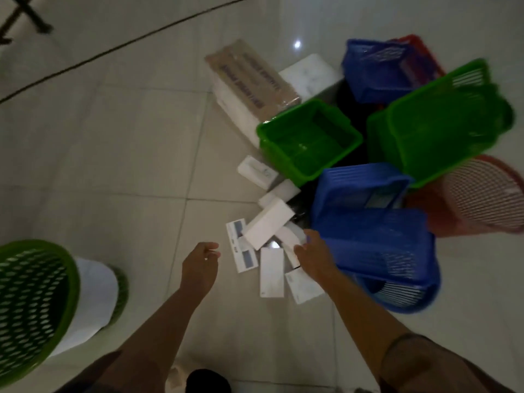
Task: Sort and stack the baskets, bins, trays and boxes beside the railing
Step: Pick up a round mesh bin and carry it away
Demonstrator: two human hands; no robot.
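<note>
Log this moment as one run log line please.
stage: sorting small white boxes on floor | right hand touching a box beside blue basket | left hand loosely curled, empty | green bin untouched

pale tiled floor (pixel 113 165), dark crossed legs (pixel 25 15)

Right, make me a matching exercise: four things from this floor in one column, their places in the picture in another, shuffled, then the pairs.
Things:
1. Solid green plastic bin
2. Round green perforated basket
3. Brown cardboard box with printed lettering
4. Round red slotted basket

Places:
A. Far right edge, lying on its side
B. Bottom left corner
C. Centre, upright, in front of the cardboard box
D. Top centre, at the back of the pile

Pairs: 1-C, 2-B, 3-D, 4-A
</note>
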